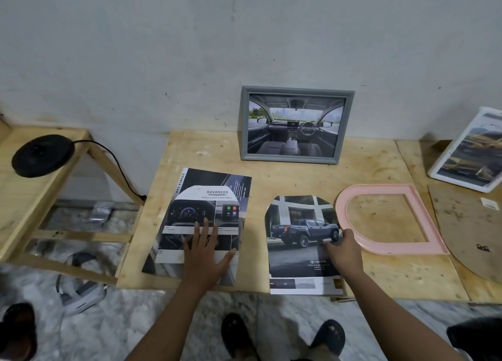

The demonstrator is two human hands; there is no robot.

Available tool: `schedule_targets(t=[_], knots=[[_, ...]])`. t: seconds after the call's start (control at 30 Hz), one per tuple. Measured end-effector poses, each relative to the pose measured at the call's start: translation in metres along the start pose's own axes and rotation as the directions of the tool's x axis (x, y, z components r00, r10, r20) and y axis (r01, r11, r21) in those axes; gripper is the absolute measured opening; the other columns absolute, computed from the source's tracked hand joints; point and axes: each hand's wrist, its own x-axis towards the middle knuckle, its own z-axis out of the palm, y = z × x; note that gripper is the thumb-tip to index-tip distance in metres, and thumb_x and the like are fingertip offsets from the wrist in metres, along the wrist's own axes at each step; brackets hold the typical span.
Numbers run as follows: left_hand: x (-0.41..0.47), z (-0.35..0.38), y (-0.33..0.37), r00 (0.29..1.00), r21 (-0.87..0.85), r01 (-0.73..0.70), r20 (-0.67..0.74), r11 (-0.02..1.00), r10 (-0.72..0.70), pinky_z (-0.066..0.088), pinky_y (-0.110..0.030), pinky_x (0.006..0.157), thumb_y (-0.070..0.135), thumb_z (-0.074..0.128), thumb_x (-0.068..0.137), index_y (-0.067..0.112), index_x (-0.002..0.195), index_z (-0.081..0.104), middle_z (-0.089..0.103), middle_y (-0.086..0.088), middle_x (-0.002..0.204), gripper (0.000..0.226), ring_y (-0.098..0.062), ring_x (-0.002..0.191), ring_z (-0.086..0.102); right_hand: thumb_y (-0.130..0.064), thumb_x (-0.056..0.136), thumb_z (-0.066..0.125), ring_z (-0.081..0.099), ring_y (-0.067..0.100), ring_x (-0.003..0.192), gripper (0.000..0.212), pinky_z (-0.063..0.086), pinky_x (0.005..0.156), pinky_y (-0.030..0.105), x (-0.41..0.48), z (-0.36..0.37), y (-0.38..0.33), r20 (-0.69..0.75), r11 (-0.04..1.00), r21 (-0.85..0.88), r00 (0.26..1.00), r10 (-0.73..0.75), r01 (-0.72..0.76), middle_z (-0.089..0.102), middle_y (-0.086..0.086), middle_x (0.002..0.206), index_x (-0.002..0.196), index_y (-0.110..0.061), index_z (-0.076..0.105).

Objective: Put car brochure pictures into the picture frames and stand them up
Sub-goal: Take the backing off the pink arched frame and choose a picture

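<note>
A car brochure (pixel 209 197) lies open on the wooden table (pixel 298 178), and my left hand (pixel 207 249) rests flat on its lower half with fingers spread. To its right lies a cut-out picture of a blue pickup (pixel 298 233) with an arched top. My right hand (pixel 343 248) pinches that picture's right edge, beside the empty pink arch-shaped frame (pixel 380 192) lying flat. A grey frame (pixel 296 123) holding a car-interior picture stands against the wall. A white frame (pixel 470 154) with a yellowish car picture leans at the far right.
A brown arched backing board (pixel 472 225) lies right of the pink frame. On a lower wooden stand at left sits a black round base (pixel 42 155) with a cord. My sandalled feet (pixel 282 336) stand on the marble floor, and a white headset (pixel 78 292) lies under the stand.
</note>
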Motion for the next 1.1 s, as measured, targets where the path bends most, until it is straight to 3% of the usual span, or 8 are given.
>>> schedule_targets(t=[0.07,0.23,0.57,0.8,0.93,1.1], knots=[[-0.003,0.001,-0.003,0.995,-0.001,-0.100,0.023,0.995,0.100,-0.007,-0.047,0.115,0.087,0.009,0.072,0.021,0.148,0.013,-0.002,0.001,0.155,0.101,-0.020,0.144,-0.007,-0.013,0.081,0.067,0.056,0.029,0.086,0.032,0.050,0.077,0.043,0.000,0.000,-0.001,0.002,1.000,-0.001,1.000,-0.007,0.007,0.056,0.008,0.093,0.102,-0.011,0.043],[-0.012,0.002,-0.008,0.971,0.041,-0.180,0.165,0.983,0.171,-0.019,-0.038,0.114,0.092,0.004,0.064,0.027,0.144,-0.008,-0.021,0.004,0.152,0.104,-0.017,0.142,-0.021,-0.013,0.082,0.067,0.056,0.029,0.085,0.031,0.050,0.076,0.043,-0.002,0.004,-0.005,-0.004,1.000,0.011,1.000,-0.022,0.022,0.055,0.009,0.092,0.099,-0.012,0.041],[-0.002,0.010,0.018,0.993,0.031,0.006,0.120,0.999,-0.010,-0.017,-0.036,0.111,0.092,-0.016,0.051,0.021,0.150,-0.003,-0.026,0.004,0.150,0.122,-0.013,0.136,-0.028,-0.013,0.081,0.067,0.056,0.027,0.086,0.032,0.051,0.081,0.048,-0.003,0.006,-0.008,0.012,1.000,0.031,1.000,0.002,-0.003,0.054,0.005,0.091,0.101,-0.016,0.041],[0.000,0.004,0.004,0.992,0.090,-0.040,0.122,0.995,0.029,-0.007,-0.034,0.115,0.097,-0.005,0.051,0.020,0.151,0.005,-0.010,0.002,0.158,0.127,-0.011,0.141,-0.018,-0.014,0.080,0.067,0.057,0.027,0.085,0.031,0.052,0.079,0.048,-0.001,0.006,-0.009,0.012,1.000,0.027,1.000,-0.004,0.004,0.055,0.006,0.091,0.099,-0.016,0.042],[0.000,0.000,0.002,0.993,0.072,-0.059,0.103,0.996,0.051,-0.004,-0.034,0.115,0.098,0.001,0.051,0.016,0.151,0.010,0.001,0.000,0.159,0.129,-0.018,0.145,-0.008,-0.013,0.080,0.067,0.057,0.027,0.086,0.031,0.052,0.080,0.048,-0.001,0.007,-0.009,0.015,1.000,0.030,1.000,0.003,-0.004,0.055,0.005,0.092,0.099,-0.017,0.042],[-0.002,-0.001,0.002,0.995,0.066,-0.063,0.086,0.996,0.058,-0.004,-0.039,0.116,0.098,0.001,0.051,0.012,0.149,0.019,0.007,-0.004,0.158,0.132,-0.020,0.145,-0.005,-0.014,0.081,0.066,0.057,0.027,0.085,0.030,0.051,0.077,0.044,0.001,0.007,-0.008,0.019,1.000,0.022,1.000,0.002,-0.002,0.056,0.006,0.092,0.100,-0.015,0.043]])
